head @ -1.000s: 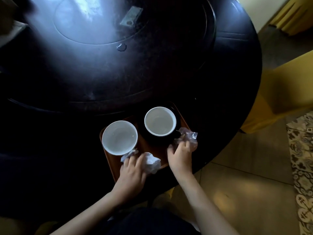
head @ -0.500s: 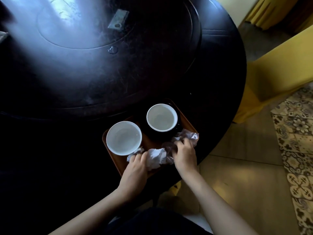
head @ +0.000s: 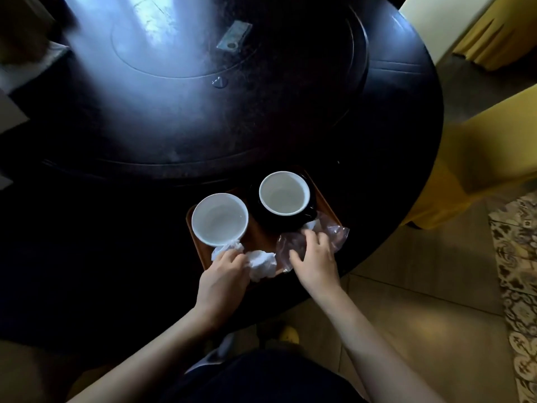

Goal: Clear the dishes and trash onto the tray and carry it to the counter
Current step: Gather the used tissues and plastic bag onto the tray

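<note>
A brown tray (head: 261, 234) lies at the near edge of the dark round table (head: 203, 126). On it stand a white bowl (head: 220, 219) at the left and a white cup (head: 284, 193) on a dark saucer (head: 311, 196) at the right. A crumpled white napkin (head: 261, 261) lies at the tray's near edge. My left hand (head: 223, 271) rests with its fingers on the napkin. My right hand (head: 315, 255) lies on a clear plastic wrapper (head: 335, 234) at the tray's right corner, fingers spread over it.
A small flat packet (head: 234, 39) and a small dark object (head: 220, 82) lie on the table's inner turntable. A yellow-covered chair (head: 479, 158) stands right of the table. A patterned rug (head: 517, 286) covers the tiled floor at the right.
My right hand has pulled the plastic wrapper inward along the tray's right corner and flattened onto it. My left hand stays on the napkin.
</note>
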The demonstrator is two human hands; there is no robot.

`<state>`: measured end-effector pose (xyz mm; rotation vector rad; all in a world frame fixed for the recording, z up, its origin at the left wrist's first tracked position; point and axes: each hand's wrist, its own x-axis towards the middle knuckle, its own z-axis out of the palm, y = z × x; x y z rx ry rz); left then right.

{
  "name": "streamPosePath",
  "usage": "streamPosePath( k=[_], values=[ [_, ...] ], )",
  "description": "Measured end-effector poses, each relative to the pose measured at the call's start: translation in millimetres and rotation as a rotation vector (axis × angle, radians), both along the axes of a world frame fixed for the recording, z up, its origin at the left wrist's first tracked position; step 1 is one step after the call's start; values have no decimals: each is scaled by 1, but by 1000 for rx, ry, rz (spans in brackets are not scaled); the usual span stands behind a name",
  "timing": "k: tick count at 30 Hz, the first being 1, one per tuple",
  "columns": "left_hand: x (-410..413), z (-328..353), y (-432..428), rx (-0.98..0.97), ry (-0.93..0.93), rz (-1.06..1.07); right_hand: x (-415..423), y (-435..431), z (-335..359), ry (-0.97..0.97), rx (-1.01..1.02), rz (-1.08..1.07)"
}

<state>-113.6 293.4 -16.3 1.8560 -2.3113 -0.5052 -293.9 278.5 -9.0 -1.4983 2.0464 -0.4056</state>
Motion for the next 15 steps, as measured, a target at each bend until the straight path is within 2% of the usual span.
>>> streamPosePath(
  k=[3, 8, 11, 15],
  values=[
    [-1, 3, -4, -57, 81, 81, -4, 10, 9, 43, -91, 80],
    [0, 21, -12, -148, 249, 224, -4, 11, 17, -4, -199, 206],
    [1, 40, -22, -225, 329, 217, -1, 6, 33, -238, -300, 215],
    [1, 65, -41, -191, 538, 178, 5, -15, 53, -688, -83, 308]
  ],
)
